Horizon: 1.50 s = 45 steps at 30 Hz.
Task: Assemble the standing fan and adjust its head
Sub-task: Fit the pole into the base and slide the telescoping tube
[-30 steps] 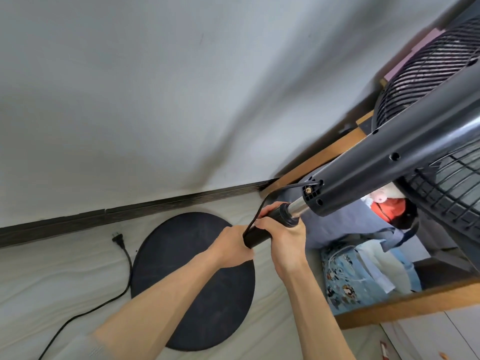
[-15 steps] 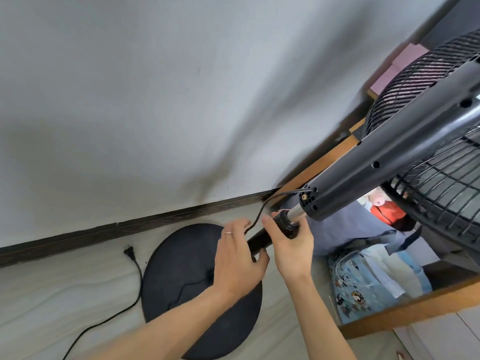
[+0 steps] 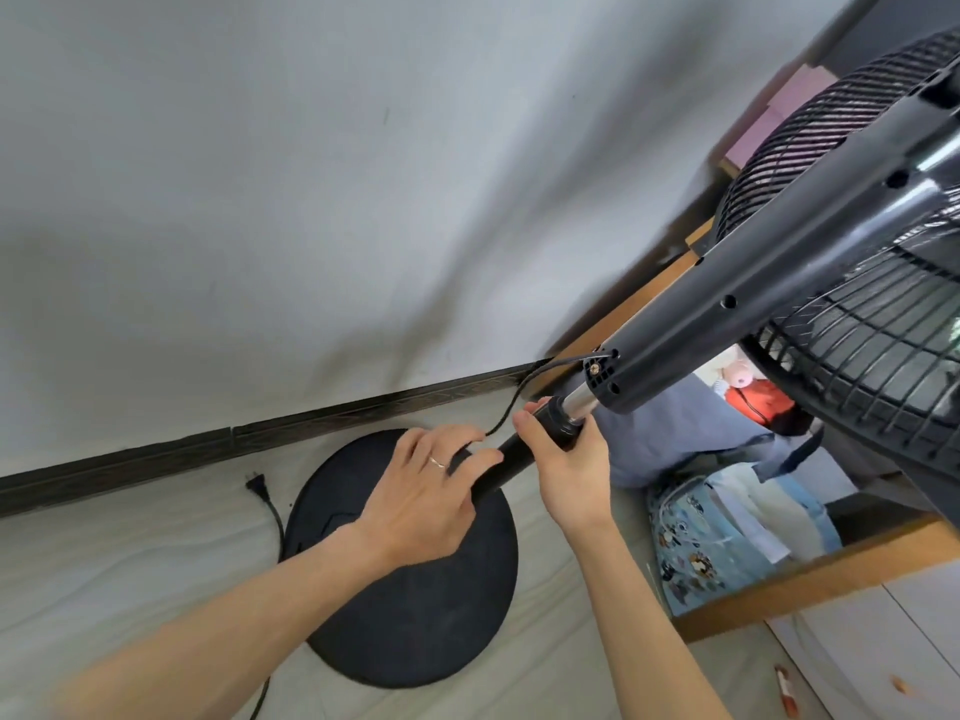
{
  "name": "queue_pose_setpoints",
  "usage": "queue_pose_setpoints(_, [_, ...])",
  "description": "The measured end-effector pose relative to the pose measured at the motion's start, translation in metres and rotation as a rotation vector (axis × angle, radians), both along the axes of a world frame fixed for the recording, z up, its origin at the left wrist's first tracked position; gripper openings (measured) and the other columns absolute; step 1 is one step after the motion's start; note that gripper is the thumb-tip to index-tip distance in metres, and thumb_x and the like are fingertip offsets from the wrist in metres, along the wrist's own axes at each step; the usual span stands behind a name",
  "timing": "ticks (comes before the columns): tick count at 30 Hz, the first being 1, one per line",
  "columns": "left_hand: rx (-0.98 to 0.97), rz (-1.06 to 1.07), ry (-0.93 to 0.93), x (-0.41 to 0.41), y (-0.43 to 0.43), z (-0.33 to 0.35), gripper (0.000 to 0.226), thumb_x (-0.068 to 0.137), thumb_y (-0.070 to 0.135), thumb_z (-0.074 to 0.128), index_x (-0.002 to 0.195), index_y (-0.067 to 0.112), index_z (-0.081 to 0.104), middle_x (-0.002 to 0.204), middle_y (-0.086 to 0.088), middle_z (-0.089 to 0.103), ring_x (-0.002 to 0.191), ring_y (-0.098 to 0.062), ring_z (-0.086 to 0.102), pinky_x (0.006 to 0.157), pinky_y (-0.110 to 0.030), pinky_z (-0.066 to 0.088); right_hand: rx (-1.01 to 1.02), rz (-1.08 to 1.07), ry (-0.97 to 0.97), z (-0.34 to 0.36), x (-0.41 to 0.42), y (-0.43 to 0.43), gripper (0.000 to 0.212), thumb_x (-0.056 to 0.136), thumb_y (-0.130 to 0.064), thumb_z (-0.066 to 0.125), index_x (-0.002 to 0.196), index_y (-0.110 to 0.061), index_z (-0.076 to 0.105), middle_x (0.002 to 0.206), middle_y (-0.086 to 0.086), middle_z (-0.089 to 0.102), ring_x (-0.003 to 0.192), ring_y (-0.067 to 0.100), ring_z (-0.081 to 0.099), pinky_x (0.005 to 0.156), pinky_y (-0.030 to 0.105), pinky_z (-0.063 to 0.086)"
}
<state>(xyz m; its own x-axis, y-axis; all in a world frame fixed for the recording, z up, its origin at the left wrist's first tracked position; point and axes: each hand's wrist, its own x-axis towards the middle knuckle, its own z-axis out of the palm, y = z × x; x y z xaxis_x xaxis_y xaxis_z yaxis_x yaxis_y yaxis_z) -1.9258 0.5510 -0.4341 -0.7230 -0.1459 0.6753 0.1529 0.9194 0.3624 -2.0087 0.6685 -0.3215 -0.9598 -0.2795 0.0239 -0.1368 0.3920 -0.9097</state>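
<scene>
The black fan stands on its round base (image 3: 415,615) on the pale floor. A black pole (image 3: 511,459) rises from the base to a collar and a short silver tube (image 3: 582,397), which enters the thick black neck housing (image 3: 753,298). The grille of the fan head (image 3: 872,366) fills the upper right. My right hand (image 3: 566,470) grips the collar at the top of the pole. My left hand (image 3: 431,491) rests on the pole just below, fingers loosely curled around it. The power cord (image 3: 519,394) runs from the housing down past my left hand.
The cord's plug (image 3: 257,484) lies loose on the floor left of the base, near the dark skirting board (image 3: 260,439). A wooden frame (image 3: 810,579) with cloth and bags under it stands close on the right. A grey wall is behind.
My left hand has loosened from a tight grip and slid lower on the pole, fingers spreading. The right hand stays on the collar. The view has shifted slightly.
</scene>
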Motion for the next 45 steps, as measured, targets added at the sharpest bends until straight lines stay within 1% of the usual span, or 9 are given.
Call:
queue_pose_setpoints(4, [0.005,-0.014,-0.313,0.004,0.003,0.011,0.055,0.075,0.023,0.068,0.128,0.021,0.054,0.125,-0.003,0.056,0.116,-0.026,0.055,0.095,-0.041,0.045,0.117,0.016,-0.006,0.007,0.006,0.0,0.02,0.089,-0.025,0.074,0.1,-0.011,0.065,0.093,0.0,0.071,0.08,-0.002,0.063,0.072,0.009,0.044])
queue_pose_setpoints(7, [0.366,-0.09,-0.689,0.001,0.004,0.023,0.067,0.087,0.028,0.06,0.148,0.025,0.032,0.138,-0.003,0.05,0.121,-0.025,0.054,0.097,-0.041,0.049,0.163,0.01,-0.052,0.013,0.012,0.002,0.024,0.088,-0.033,0.075,0.102,-0.016,0.065,0.098,-0.003,0.071,0.093,0.004,0.063,0.085,0.024,0.044])
queue_pose_setpoints(10, [0.534,-0.136,-0.801,-0.001,0.007,0.028,0.07,0.087,0.032,0.063,0.149,0.027,0.03,0.136,-0.003,0.05,0.116,-0.023,0.055,0.094,-0.04,0.05,0.184,-0.026,-0.06,0.016,0.014,0.005,0.03,0.084,-0.039,0.075,0.104,-0.02,0.065,0.101,-0.006,0.071,0.098,0.009,0.065,0.097,0.036,0.05])
queue_pose_setpoints(24, [0.722,-0.196,-0.723,-0.034,0.022,0.022,0.028,0.088,0.032,0.064,0.111,0.025,0.05,0.09,0.005,0.061,0.079,-0.017,0.061,0.069,-0.033,0.05,0.213,-0.096,-0.003,0.015,0.016,0.008,0.029,0.081,-0.041,0.077,0.098,-0.022,0.065,0.095,-0.005,0.071,0.091,0.01,0.065,0.09,0.033,0.051])
queue_pose_setpoints(27, [0.774,-0.198,-0.649,-0.043,0.022,0.023,0.02,0.088,0.031,0.065,0.102,0.028,0.05,0.087,0.007,0.062,0.076,-0.013,0.06,0.064,-0.027,0.044,0.053,-0.099,-0.045,0.021,0.01,-0.01,0.015,0.081,-0.027,0.081,0.081,-0.02,0.067,0.08,-0.004,0.069,0.078,0.007,0.064,0.078,0.023,0.051])
queue_pose_setpoints(30, [0.844,-0.193,-0.613,-0.048,0.022,0.02,0.018,0.086,0.032,0.066,0.09,0.032,0.049,0.084,0.007,0.063,0.072,-0.01,0.058,0.06,-0.025,0.041,-0.057,-0.175,-0.03,0.016,0.005,-0.024,0.028,0.078,-0.014,0.083,0.062,-0.02,0.062,0.06,-0.008,0.059,0.063,0.006,0.057,0.062,0.015,0.05])
queue_pose_setpoints(36, [0.916,-0.22,-0.615,-0.064,0.022,0.011,0.021,0.078,0.018,0.064,0.07,0.031,0.05,0.07,0.005,0.062,0.065,-0.016,0.057,0.06,-0.027,0.044,-0.119,-0.13,-0.006,0.0,-0.006,-0.024,0.035,0.072,0.006,0.071,0.058,-0.025,0.066,0.07,0.008,0.067,0.076,0.028,0.063,0.077,0.051,0.058])
queue_pose_setpoints(41, [0.978,-0.287,-0.6,-0.069,0.022,0.005,0.036,0.076,0.008,0.066,0.06,0.033,0.048,0.057,0.012,0.051,0.053,-0.004,0.049,0.056,-0.017,0.037,-0.173,-0.057,0.019,-0.002,-0.011,-0.019,0.052,0.076,0.019,0.061,0.059,-0.03,0.067,0.071,-0.001,0.072,0.087,0.029,0.068,0.076,0.034,0.055])
queue_pose_setpoints(45, [1.01,-0.327,-0.548,-0.073,0.017,0.002,0.043,0.073,0.001,0.067,0.056,0.035,0.046,0.05,0.018,0.049,0.05,-0.001,0.047,0.053,-0.013,0.034,-0.242,-0.055,0.015,-0.003,-0.01,-0.023,0.046,0.073,0.014,0.062,0.064,-0.031,0.066,0.075,0.0,0.074,0.087,0.024,0.07,0.082,0.037,0.056])
